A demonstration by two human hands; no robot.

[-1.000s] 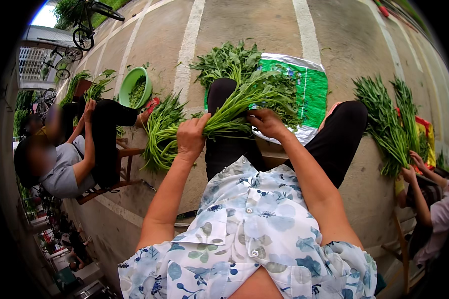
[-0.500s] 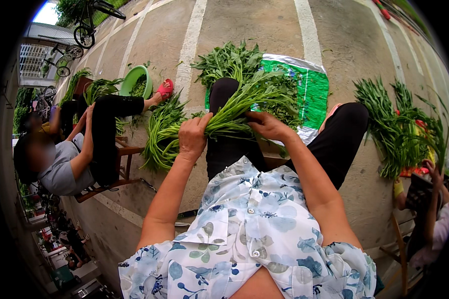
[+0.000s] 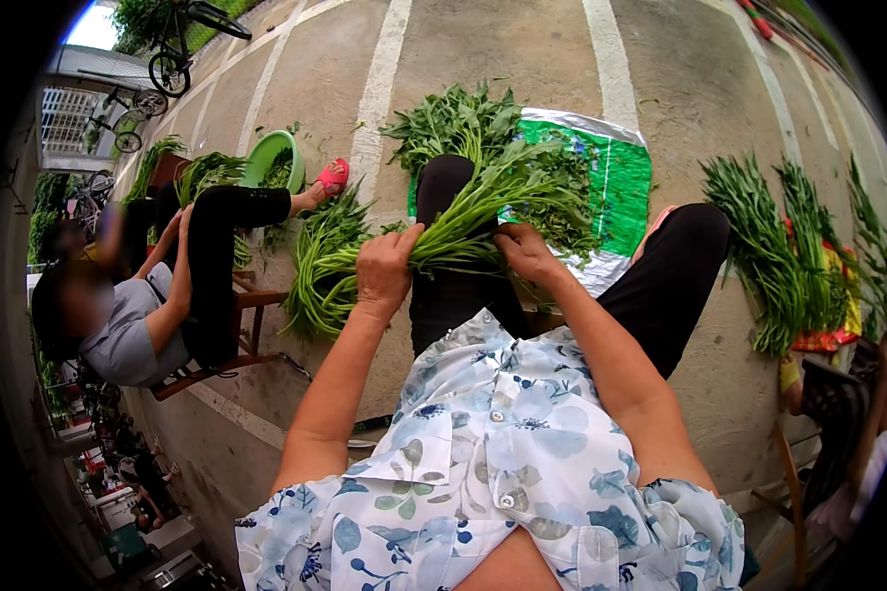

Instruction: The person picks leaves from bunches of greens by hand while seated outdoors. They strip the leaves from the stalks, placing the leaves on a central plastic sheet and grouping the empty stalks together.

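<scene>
A thick bunch of long-stemmed leafy greens (image 3: 453,231) lies slantwise over my left thigh, leaves pointing up and to the right. My left hand (image 3: 385,268) is closed around the lower stems. At the bunch's right side my right hand (image 3: 528,254) has its fingers curled in a pinch; whatever they hold is hidden. A heap of uncut stems (image 3: 317,281) lies on the ground left of my left hand. Beyond my knees, loose leaves (image 3: 557,202) cover part of a green and silver plastic sheet (image 3: 629,202), next to a leafy pile (image 3: 453,123).
On the left a seated person (image 3: 138,320) with a red sandal (image 3: 332,177) sits near a tilted green basin (image 3: 263,158). More bundles of greens (image 3: 754,246) lie on the ground at right, near another person's arm (image 3: 872,433). Bicycles (image 3: 170,64) stand far left.
My right hand has shifted slightly right and down along the bunch's edge. At far right, the other person's hand has moved down, and the greens it held now lie with the bundles.
</scene>
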